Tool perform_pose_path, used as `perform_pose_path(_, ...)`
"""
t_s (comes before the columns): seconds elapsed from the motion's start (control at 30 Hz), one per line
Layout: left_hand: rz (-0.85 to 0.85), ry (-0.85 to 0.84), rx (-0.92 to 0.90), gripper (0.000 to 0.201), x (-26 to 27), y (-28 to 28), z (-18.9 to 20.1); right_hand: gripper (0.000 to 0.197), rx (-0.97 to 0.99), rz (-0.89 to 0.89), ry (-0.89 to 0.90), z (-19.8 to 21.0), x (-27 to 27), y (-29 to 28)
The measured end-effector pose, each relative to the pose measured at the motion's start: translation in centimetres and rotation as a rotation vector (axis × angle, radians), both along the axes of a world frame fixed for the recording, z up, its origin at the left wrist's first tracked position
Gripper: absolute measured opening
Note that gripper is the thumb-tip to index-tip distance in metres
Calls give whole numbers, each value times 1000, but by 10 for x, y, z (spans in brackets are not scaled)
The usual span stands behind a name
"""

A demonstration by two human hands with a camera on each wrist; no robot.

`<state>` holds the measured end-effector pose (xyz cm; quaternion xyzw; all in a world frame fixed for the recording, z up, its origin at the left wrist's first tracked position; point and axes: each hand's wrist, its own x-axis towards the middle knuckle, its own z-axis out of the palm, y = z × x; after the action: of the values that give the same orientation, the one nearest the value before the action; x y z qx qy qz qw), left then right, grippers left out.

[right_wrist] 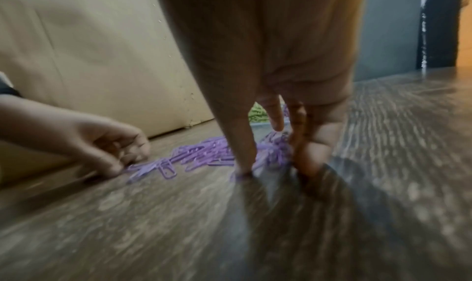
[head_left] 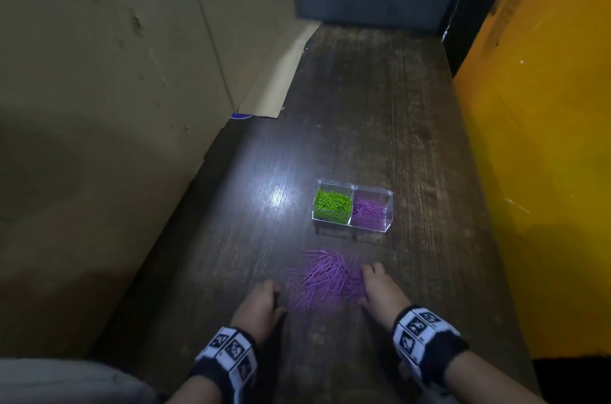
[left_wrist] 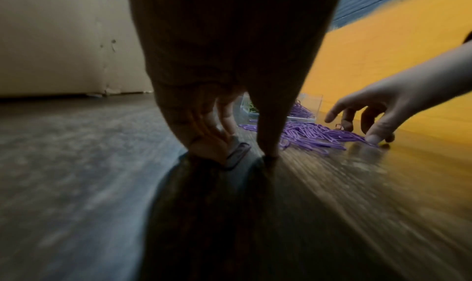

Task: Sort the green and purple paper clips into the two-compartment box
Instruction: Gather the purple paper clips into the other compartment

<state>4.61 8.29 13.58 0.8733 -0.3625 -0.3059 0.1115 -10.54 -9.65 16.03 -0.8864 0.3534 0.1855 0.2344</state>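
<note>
the pile of purple clips (head_left: pixel 325 278) lies on the wooden table (head_left: pixel 413 125) right between the two hands, a bit nearer the table's right edge. the left hand (head_left: pixel 261 302) sits at the pile's left side, fingers curled, pinching one purple clip (left_wrist: pixel 237 154) against the wood. the right hand (head_left: pixel 380 288) sits at the pile's right side, fingers spread and loose, tips touching clips. the clear box (head_left: pixel 353 206) stands just past the pile, green clips (head_left: pixel 332 202) in its left part, purple in its right, so i think the right hand is nearer the purple part
</note>
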Motion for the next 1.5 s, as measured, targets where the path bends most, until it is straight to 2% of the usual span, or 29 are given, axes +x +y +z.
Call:
perform_pose_path(0.07, -5, 9, -32, 26, -1, -21, 2, 53, 64, -16, -66, -1, 13, 3)
perform_pose_path(0.13, -12, -37, -60, 28, 2, -40, 9, 57, 74, -55, -120, 3, 23, 1)
perform_pose_path(0.2, -97, -85, -94, 51, 9, -52, 19, 82, 9, -60, -82, 11, 28, -6)
perform_pose_path(0.27, -284, -105, -16, 93, 13, -58, 25, 113, -50, 8, 74, 15, 29, -10)
perform_pose_path(0.3, -383, -122, 61, 110, 12, -61, 28, 122, -71, 76, 151, 16, 29, -9)
perform_pose_path(0.37, -501, -184, 152, 122, 9, -67, 24, 129, -102, 215, 230, 10, 32, -10)
perform_pose_path(0.5, -444, -249, 96, 106, 7, -81, 15, 125, -105, 418, 146, 0, 41, -17)
perform_pose_path(0.6, -432, -174, 55, 96, 16, -86, 15, 115, -127, 467, 23, 0, 43, -25)
perform_pose_path(0.67, -433, -149, 60, 101, 19, -86, 14, 113, -146, 479, -31, -1, 45, -30)
perform_pose_path(0.77, -460, -246, 74, 108, 14, -85, 9, 109, -156, 513, -36, -2, 50, -35)
perform_pose_path(0.83, -455, -287, 43, 97, 12, -87, 3, 100, -167, 538, -30, -3, 53, -36)
perform_pose_path(0.9, -444, -259, 26, 80, 13, -92, 1, 86, -182, 547, -45, -6, 55, -37)
perform_pose_path(1.03, -483, -280, 90, 46, 16, -100, 1, 63, -163, 492, -39, -11, 56, -35)
perform_pose_path(1.17, -475, -285, 19, 47, 18, -108, 4, 42, -144, 442, -18, -8, 60, -36)
perform_pose_path(1.23, -477, -251, 57, 33, 20, -110, 6, 37, -117, 422, 18, -6, 63, -37)
perform_pose_path(1.3, -447, -117, 103, 30, 27, -112, 8, 33, -87, 408, 32, -3, 63, -41)
perform_pose_path(1.5, -241, 101, -84, 22, 48, -102, 14, 31, 11, 254, 18, 10, 53, -59)
